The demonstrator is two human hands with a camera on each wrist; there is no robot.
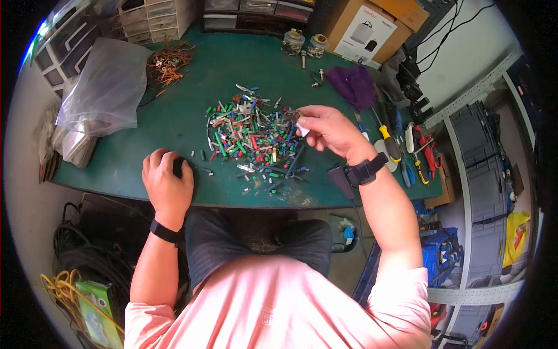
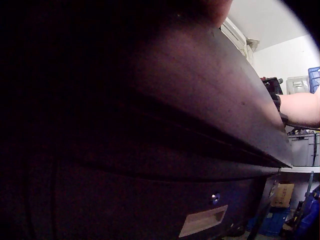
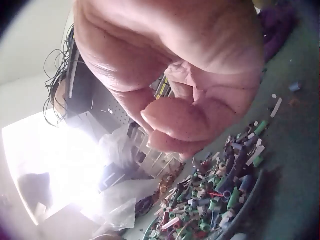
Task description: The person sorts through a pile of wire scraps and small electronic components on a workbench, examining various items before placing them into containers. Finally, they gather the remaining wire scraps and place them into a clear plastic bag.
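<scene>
My right hand point(image 1: 330, 129) is raised over the right side of a heap of small parts point(image 1: 253, 131), pinching a small white piece point(image 1: 303, 128) between thumb and fingers. A brownish bit point(image 1: 292, 116) shows at its fingertips. In the right wrist view the curled fingers point(image 3: 175, 120) hide the piece. The heap mixes green, red, blue and dark tube-like bits with pale metal strips. Left of it, my left hand point(image 1: 167, 183) rests at the table's front edge, thumb and fingers around a small black object point(image 1: 179, 167), mostly covered. The left wrist view is mostly dark.
Copper-coloured wire scraps point(image 1: 170, 63) and a clear plastic bag point(image 1: 107, 87) lie at the left of the green table point(image 1: 203, 58). Two jars point(image 1: 293, 42), a purple cloth point(image 1: 353, 86) and a cardboard box point(image 1: 366, 32) stand behind. Screwdrivers and pliers point(image 1: 419, 160) lie right.
</scene>
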